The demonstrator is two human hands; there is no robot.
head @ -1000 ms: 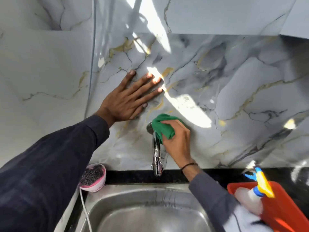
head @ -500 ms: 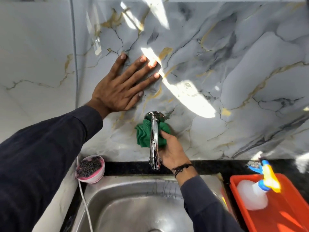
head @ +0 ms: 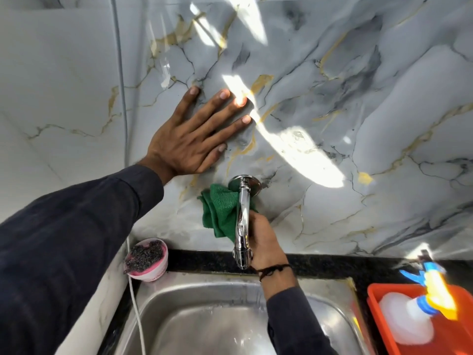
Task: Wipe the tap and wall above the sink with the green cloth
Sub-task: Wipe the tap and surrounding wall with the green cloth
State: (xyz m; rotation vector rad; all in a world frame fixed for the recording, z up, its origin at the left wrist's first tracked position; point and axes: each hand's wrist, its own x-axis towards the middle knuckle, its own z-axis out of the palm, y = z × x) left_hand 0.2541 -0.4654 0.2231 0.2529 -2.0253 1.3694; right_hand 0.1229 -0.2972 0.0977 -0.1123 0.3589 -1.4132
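Note:
A chrome tap [head: 242,221] juts from the grey marble wall [head: 358,103] above the steel sink [head: 215,321]. My right hand [head: 263,239] is under and behind the spout, closed on the green cloth [head: 220,211], which is bunched against the wall to the left of the tap's base. Part of the cloth is hidden behind the spout. My left hand [head: 194,134] lies flat on the wall above and left of the tap, fingers spread, holding nothing.
A pink cup [head: 147,260] with a dark scrubber sits at the sink's back left corner, a white cord [head: 137,308] running down beside it. At the right an orange tray [head: 460,336] holds a white spray bottle [head: 409,319]. A black counter strip [head: 332,265] runs behind the sink.
My right hand moved the cloth from the top of the tap down behind the spout to its left side. The left hand stayed pressed on the wall; the view tilted down.

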